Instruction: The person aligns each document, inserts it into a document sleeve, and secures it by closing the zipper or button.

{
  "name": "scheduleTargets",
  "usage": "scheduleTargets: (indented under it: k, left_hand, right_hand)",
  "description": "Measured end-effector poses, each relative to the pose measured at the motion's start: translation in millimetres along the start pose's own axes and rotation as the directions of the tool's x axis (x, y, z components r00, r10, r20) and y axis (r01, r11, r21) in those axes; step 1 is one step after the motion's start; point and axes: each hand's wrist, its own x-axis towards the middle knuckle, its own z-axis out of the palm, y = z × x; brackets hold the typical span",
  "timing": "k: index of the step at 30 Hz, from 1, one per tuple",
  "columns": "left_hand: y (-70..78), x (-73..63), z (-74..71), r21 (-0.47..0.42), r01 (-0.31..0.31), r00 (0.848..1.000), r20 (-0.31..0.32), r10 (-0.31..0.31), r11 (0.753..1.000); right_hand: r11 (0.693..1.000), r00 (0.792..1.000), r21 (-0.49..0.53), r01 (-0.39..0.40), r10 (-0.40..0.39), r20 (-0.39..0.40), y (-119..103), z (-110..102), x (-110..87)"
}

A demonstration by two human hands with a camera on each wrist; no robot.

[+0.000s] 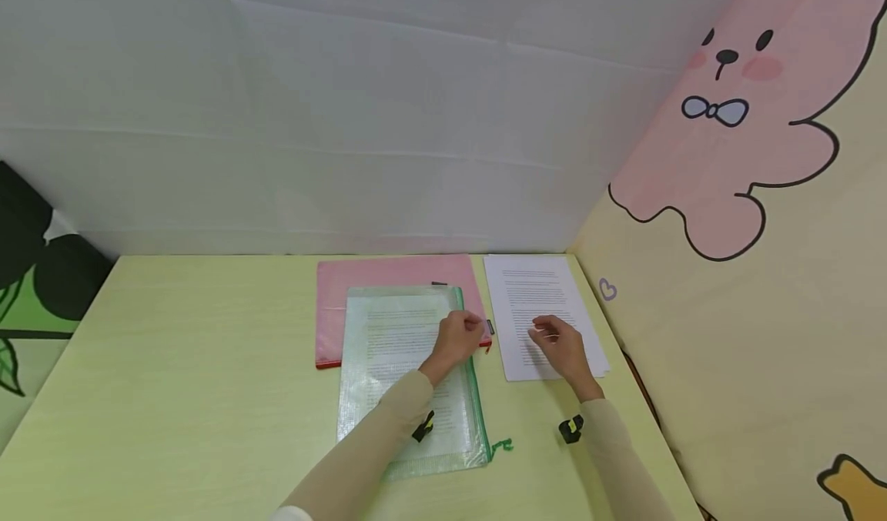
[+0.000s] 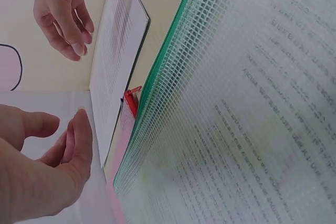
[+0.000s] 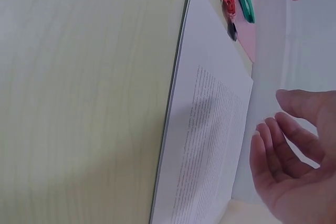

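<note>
A clear mesh zipper pouch with a green zipper edge lies on the table, a printed sheet showing through it. My left hand hovers over its upper right part, fingers loosely bent with a gap between thumb and fingers. To the right lies a stack of printed paper. Above the stack hangs my right hand, its fingers relaxed and apart from the paper. Neither hand holds anything. A pink zipper pouch with a red zipper lies partly under the clear one.
The pale yellow-green table extends left of the pouches. A white sheet wall stands behind it. On the right, close to the paper stack, rises a cream wall with a pink bear drawing.
</note>
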Motion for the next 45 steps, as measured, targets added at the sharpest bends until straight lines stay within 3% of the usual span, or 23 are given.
scheduleTargets:
  k: [12, 17, 25, 34, 45]
  left_hand:
    - [13.9, 16.6, 19.8, -0.054, 0.036, 0.999, -0.023, -0.037, 0.998]
    - [16.2, 19.7, 25.2, -0.075, 0.082, 0.997, -0.009, -0.083, 0.994]
    - [22.3, 24.1, 34.9, -0.054, 0.153, 0.988, 0.0, -0.153, 0.987]
    - [19.8, 32.0, 44.9, 0.008, 0.233, 0.972, 0.027, -0.233, 0.973]
    - [14.4, 26.6, 46.4, 0.044, 0.214, 0.974, 0.073, -0.217, 0.976]
  right_hand:
    - [0.996, 0.997, -0.055, -0.077, 0.075, -0.029, 16, -20, 6.3]
    - [0.99, 0.993, -0.082, -0.112, 0.11, -0.035, 24, -26, 8.8]
    - [0.981, 0.985, -0.093, -0.172, 0.169, -0.04, 30, -38, 13.3]
    - [0.966, 0.975, -0.137, -0.221, 0.218, -0.034, 41, -43, 16.9]
    - [0.938, 0.957, -0.19, -0.29, 0.289, -0.03, 47, -47, 17.4]
